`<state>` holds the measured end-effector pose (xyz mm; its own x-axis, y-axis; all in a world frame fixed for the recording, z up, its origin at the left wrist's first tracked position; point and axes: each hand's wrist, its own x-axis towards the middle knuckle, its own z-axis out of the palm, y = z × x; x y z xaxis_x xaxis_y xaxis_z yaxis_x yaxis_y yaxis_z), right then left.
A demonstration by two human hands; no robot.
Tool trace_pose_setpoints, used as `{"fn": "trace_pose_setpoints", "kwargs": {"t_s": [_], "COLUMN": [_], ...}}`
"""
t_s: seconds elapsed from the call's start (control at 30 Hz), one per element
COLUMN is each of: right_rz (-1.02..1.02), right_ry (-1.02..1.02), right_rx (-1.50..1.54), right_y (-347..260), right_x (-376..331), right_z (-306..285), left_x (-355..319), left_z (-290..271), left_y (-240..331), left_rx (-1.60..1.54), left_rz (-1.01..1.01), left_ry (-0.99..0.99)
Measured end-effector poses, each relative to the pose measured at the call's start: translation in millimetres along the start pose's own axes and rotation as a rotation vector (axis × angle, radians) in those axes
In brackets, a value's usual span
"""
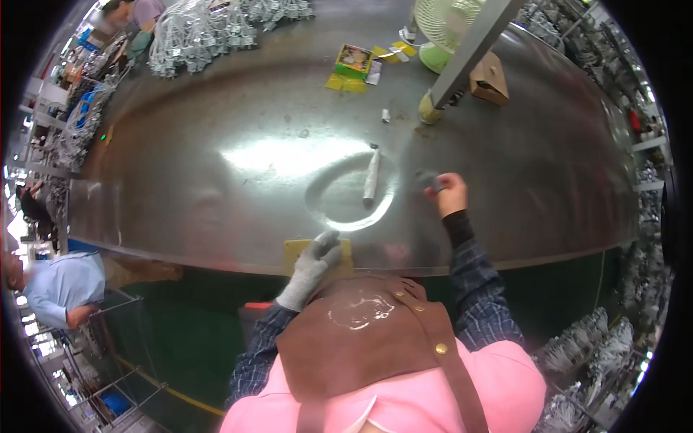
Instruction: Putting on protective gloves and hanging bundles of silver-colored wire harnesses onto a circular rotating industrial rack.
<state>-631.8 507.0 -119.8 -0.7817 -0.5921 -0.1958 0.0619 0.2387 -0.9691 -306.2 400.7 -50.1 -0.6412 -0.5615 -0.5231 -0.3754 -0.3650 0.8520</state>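
My left hand (316, 265), in a grey knitted glove, lies at the near edge of the metal table over a yellow pad (296, 249). Its fingers are stretched out and hold nothing that I can see. Bare and raised over the table to the right, my right hand (452, 193) has its fingers closed on a small dark grey thing (426, 177), too blurred to name. Between and beyond my hands a silver pen-shaped tool (372, 177) with dark ends lies on the table.
Farther back are a small white piece (385, 115), a yellow-green box (354, 60), a green fan (446, 22), a slanted metal post (473, 54) and a cardboard box (490, 78). Bundled metal parts (202, 36) heap at the far left. A person in light blue (65, 285) is at the left.
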Motion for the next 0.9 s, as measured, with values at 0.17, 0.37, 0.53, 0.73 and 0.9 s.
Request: {"fn": "trace_pose_setpoints", "kwargs": {"t_s": [0.17,0.37,0.53,0.73,0.9], "right_rz": [-0.041,-0.332,-0.242,-0.542,-0.568], "right_ry": [0.020,-0.301,-0.417,-0.222,-0.138], "right_rx": [0.108,-0.706,-0.845,-0.644,-0.910], "right_y": [1.5,15.2,12.0,0.1,22.8], "right_x": [41.1,17.4,6.9,94.7,122.8], "right_z": [-1.4,91.1,125.1,67.4,45.7], "left_x": [-6.0,-11.9,-18.2,-37.2,-32.2], "left_z": [3.6,26.2,41.1,21.6,26.7], "left_y": [-9.4,-2.6,-18.1,-17.3,-52.2], "left_rx": [0.158,0.391,0.141,0.112,0.127], "left_rz": [-0.038,-0.056,-0.012,-0.009,0.057], "left_ry": [0.076,0.121,0.147,0.228,0.210]}}
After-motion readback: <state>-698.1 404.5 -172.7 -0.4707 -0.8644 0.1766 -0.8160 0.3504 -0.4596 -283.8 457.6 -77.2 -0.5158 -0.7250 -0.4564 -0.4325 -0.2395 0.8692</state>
